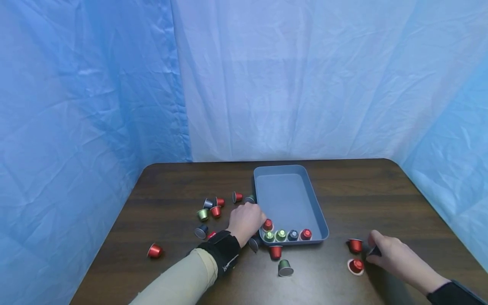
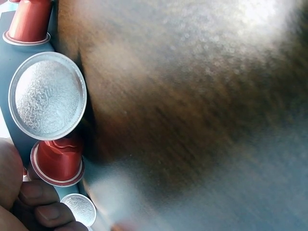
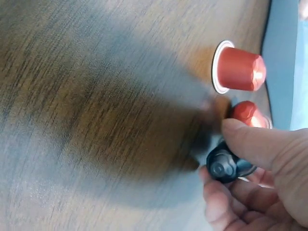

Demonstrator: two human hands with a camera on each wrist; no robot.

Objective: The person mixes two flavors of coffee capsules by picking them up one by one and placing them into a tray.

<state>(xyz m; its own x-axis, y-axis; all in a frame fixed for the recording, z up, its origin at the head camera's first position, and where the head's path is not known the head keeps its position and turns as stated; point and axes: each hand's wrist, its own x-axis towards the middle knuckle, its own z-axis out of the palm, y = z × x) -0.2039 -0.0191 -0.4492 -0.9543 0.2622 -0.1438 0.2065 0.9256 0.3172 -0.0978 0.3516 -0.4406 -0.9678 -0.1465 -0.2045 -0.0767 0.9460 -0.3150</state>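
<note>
The right hand [image 1: 396, 258] pinches a dark capsule [image 3: 225, 166] near the table's [image 1: 400, 199] front right edge. The left hand [image 1: 245, 222] holds a red capsule [image 1: 268, 224] at the tray's [image 1: 289, 199] front left corner, fingers curled.

A: Left arm? 
B: Beige sleeve [image 1: 183, 277], black wrist strap [image 1: 223, 250] with small white marking.
A: Right?
B: Dark sleeve cuff [image 1: 453, 293]. Both hands bare.

blue tray [image 1: 288, 199], red capsules [image 1: 355, 245], brown table [image 1: 381, 199]
</note>
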